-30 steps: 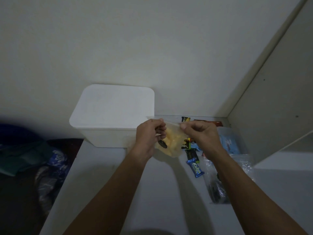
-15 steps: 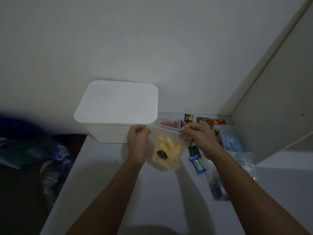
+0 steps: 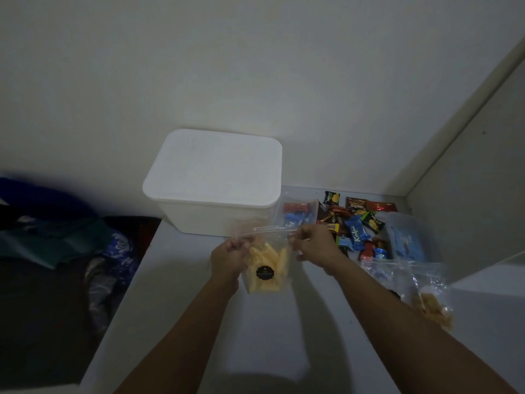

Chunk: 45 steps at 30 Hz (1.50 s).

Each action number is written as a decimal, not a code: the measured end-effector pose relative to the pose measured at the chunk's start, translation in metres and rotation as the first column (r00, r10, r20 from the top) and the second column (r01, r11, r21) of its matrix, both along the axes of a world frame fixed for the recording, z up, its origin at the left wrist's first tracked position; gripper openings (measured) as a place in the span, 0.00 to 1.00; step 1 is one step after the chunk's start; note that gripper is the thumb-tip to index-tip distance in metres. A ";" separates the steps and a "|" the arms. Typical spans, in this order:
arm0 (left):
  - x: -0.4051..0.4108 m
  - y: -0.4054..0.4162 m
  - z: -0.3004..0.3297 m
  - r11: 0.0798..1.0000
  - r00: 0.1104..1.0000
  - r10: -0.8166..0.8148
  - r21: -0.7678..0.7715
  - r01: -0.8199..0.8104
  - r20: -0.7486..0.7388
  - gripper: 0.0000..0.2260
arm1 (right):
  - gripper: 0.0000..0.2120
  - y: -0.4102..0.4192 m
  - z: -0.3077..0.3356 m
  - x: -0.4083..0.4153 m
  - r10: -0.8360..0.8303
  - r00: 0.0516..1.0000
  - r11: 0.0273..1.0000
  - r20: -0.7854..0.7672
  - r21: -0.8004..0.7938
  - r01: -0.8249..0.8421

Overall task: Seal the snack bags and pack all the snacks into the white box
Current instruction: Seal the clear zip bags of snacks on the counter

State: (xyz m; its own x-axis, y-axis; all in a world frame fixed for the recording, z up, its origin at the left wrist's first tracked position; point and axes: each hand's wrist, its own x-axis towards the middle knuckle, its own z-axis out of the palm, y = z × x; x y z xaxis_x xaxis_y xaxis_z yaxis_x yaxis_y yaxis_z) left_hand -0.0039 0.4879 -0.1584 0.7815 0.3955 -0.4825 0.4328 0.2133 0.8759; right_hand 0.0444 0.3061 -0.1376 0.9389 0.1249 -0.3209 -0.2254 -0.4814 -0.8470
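Note:
A clear zip bag of yellow snack sticks with a round black label hangs upright over the white table. My left hand pinches the bag's top left corner. My right hand pinches the top right end of its zip strip. Behind the bag stands the white box with its lid on. To the right lie several small wrapped snacks, among them a blue Kalpa bar.
Another clear bag of red and blue snacks leans by the box. A blue packet in a clear bag and a crumpled bag with brownish snacks lie at the right. A grey wall panel bounds the right. Dark cloth lies off the table's left.
The bag has dropped lower and turned to face me, label forward. My hands moved apart along its top edge. The view has shifted, and more snacks show at the right.

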 end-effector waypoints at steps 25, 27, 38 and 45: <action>0.019 -0.119 0.011 0.795 0.911 -0.370 0.569 0.210 0.181 0.05 | 0.09 -0.122 0.007 -0.001 -0.273 0.962 0.962 0.007 -0.009 0.273; 0.023 -0.138 0.008 0.765 0.882 -0.464 0.540 0.351 0.085 0.05 | 0.10 -0.146 0.004 -0.003 -0.301 0.953 0.951 0.007 -0.070 0.301; 0.018 -0.228 -0.021 0.686 0.735 -0.628 0.264 0.678 -0.256 0.04 | 0.09 -0.228 -0.017 -0.029 -0.283 0.953 0.886 -0.109 -0.411 0.216; 0.019 -0.248 -0.037 0.774 0.759 -0.594 0.066 0.630 -0.266 0.22 | 0.21 -0.230 -0.042 -0.034 -0.336 0.938 0.852 -0.079 -0.450 0.267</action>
State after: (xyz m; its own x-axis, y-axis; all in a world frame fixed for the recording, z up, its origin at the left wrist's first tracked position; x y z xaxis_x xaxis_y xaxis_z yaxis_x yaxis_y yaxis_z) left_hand 0.0150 0.2399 -0.1950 0.7614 -0.0534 -0.6461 0.6091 -0.2826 0.7411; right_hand 0.0104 0.0762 -0.1792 0.8443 -0.3379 -0.4159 -0.5255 -0.6740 -0.5192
